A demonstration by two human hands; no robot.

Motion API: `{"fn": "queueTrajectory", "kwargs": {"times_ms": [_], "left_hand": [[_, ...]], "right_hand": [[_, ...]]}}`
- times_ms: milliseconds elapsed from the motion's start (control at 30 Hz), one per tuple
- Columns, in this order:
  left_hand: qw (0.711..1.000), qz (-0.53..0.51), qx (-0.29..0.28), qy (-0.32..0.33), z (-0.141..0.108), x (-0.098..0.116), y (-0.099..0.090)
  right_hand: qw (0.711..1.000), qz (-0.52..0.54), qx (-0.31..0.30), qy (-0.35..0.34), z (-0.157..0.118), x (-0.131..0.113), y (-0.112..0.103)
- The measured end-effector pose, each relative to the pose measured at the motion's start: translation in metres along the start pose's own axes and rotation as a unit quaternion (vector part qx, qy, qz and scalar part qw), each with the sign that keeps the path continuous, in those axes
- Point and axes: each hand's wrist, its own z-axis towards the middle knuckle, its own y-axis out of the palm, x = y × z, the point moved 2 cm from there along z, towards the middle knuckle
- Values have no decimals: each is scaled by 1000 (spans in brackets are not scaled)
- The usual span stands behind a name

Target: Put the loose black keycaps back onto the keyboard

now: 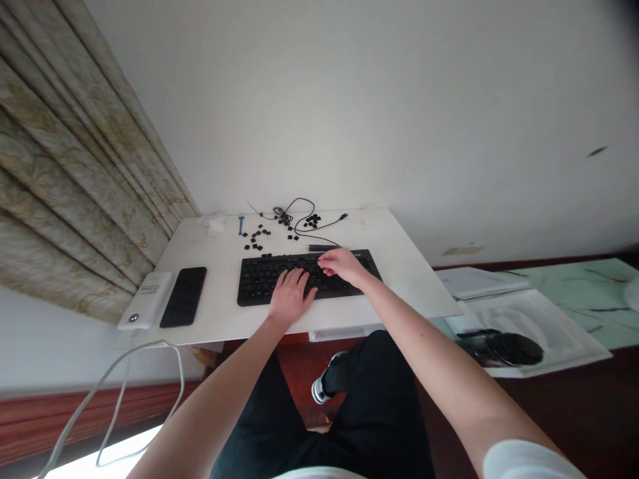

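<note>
A black keyboard (pixel 257 283) lies on the white table (pixel 399 266). My left hand (pixel 291 296) rests on its middle, with the fingers spread. Over the upper right part of the keyboard is my right hand (pixel 343 263), its fingers pinched together; what they hold, if anything, is too small to make out. Several loose black keycaps (pixel 253 239) are scattered behind the keyboard, and more lie beside the coiled black cable (pixel 283 215). A dark stick-like tool (pixel 322 247) lies just behind the keyboard, partly beside my right hand.
At the table's left are a black phone (pixel 184 297) and a white box-shaped device (pixel 146 301). A small blue tool (pixel 241 225) lies near the back. Curtains (pixel 74 159) hang at the left. A white tray (pixel 549 332) with a black object stands right of the table.
</note>
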Motion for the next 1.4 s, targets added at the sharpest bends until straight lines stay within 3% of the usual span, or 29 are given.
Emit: {"fn": "queueTrajectory", "kwargs": {"times_ms": [133, 233, 533, 800, 900, 1267, 1400], "left_hand": [[1000, 4, -2, -4, 1, 0, 0], [1000, 0, -3, -6, 2, 0, 0], [1000, -9, -2, -7, 2, -2, -1], [1000, 4, -9, 2, 1, -1, -1], [1000, 11, -8, 3, 1, -1, -1], [1000, 19, -16, 4, 1, 0, 2], [1000, 14, -14, 1, 0, 0, 2]], "right_hand": [[978, -183, -42, -88, 28, -12, 13], [959, -250, -72, -108, 41, -16, 18], [947, -301, -87, -70, 49, -12, 22], [947, -320, -32, 3, 57, -10, 27], [931, -362, -21, 27, 60, -14, 29], [867, -486, -89, 58, 58, -30, 28], [861, -495, -97, 71, 59, -31, 30]]}}
